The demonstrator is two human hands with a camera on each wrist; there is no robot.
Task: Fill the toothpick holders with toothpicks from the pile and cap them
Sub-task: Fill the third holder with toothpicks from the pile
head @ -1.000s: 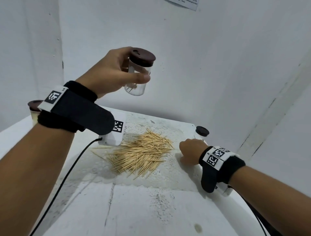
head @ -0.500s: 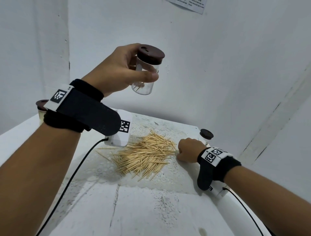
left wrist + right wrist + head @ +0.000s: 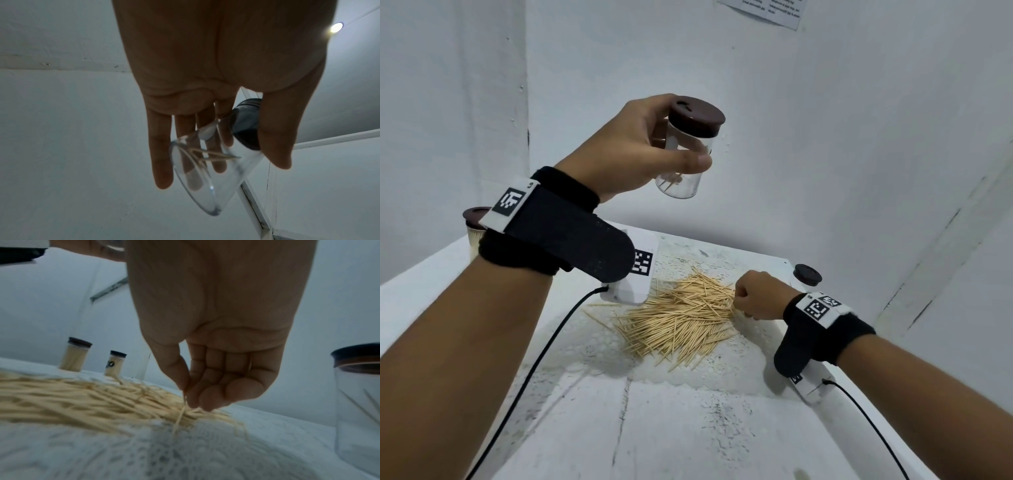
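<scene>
left hand point(image 3: 633, 144) grips holder point(image 3: 685, 161), near upright, brown cap point(image 3: 697, 111) uppermost.

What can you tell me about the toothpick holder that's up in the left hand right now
The toothpick holder is a small clear jar, glass or plastic, with a dark brown round cap on top that has a small opening near its edge. It is held in the air above the table, tilted, in the left hand: thumb across the front, fingers behind. It is nearly empty, with only a few toothpicks lying loose inside. Nothing else touches it.
</scene>
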